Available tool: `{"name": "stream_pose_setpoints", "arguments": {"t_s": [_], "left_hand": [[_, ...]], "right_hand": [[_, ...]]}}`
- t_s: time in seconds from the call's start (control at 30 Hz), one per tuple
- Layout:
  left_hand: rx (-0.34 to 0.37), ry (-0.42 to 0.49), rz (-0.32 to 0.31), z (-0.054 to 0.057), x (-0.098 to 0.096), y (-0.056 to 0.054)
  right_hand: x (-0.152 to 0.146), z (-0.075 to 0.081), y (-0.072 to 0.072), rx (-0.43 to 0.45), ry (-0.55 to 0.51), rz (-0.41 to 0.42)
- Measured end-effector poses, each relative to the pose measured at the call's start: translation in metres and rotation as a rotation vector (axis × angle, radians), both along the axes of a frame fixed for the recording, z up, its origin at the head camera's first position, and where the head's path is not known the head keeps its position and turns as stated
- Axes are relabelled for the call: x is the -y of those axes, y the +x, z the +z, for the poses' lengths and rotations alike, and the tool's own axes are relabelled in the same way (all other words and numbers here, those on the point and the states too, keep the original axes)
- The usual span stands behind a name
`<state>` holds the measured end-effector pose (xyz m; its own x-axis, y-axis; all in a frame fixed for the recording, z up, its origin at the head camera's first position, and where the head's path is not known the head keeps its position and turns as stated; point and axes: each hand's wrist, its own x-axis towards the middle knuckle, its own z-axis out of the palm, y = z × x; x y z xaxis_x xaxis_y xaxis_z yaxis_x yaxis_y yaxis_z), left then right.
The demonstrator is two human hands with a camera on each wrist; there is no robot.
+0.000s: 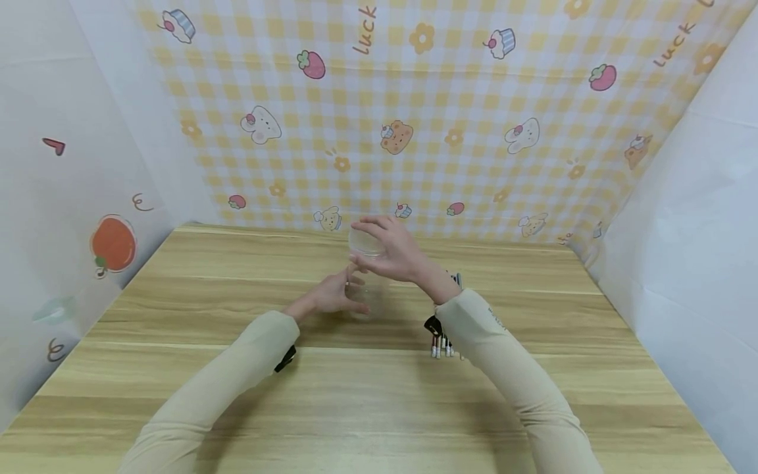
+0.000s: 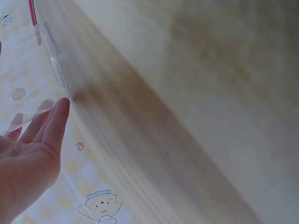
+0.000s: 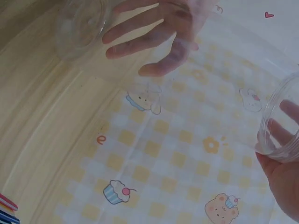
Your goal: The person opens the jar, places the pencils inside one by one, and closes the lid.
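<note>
A tall clear plastic jar (image 1: 372, 299) stands near the table's middle, its far end faint because it is see-through. My left hand (image 1: 334, 293) holds it from the left side, fingers spread along the wall. Through the clear wall those fingers (image 3: 140, 44) show in the right wrist view, close to the jar's round base (image 3: 81, 28). Above, my right hand (image 1: 393, 250) grips a clear round lid (image 1: 366, 242) between thumb and fingers at the jar's top end. The lid's ridged rim (image 3: 273, 130) shows at the right of that view.
Several slim pens (image 1: 444, 345) lie on the wooden table (image 1: 355, 408) to the right, partly hidden under the right sleeve (image 1: 474, 322). A yellow checked cloth (image 1: 450, 85) with cartoon prints hangs behind the table. White sheets (image 1: 699, 217) stand at both sides.
</note>
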<state>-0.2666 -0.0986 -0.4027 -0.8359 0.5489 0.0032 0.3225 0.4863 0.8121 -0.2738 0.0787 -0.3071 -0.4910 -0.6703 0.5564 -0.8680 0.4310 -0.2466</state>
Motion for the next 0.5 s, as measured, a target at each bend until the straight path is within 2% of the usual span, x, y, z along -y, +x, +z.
{"name": "stream_pose_setpoints", "arguments": {"t_s": [0.2, 0.3, 0.4, 0.5], "left_hand": [[-0.001, -0.005, -0.001, 0.001, -0.001, 0.001], [0.011, -0.011, 0.007, 0.001, -0.001, 0.002], [0.016, -0.011, 0.013, 0.001, -0.001, 0.002], [0.013, -0.016, 0.019, 0.001, -0.001, 0.003]], "right_hand": [[-0.004, 0.006, -0.006, 0.024, 0.054, 0.053], [-0.004, 0.008, -0.007, 0.066, 0.058, 0.056], [-0.005, 0.010, -0.006, 0.170, 0.018, 0.031], [-0.006, 0.012, -0.004, 0.340, -0.082, -0.023]]}}
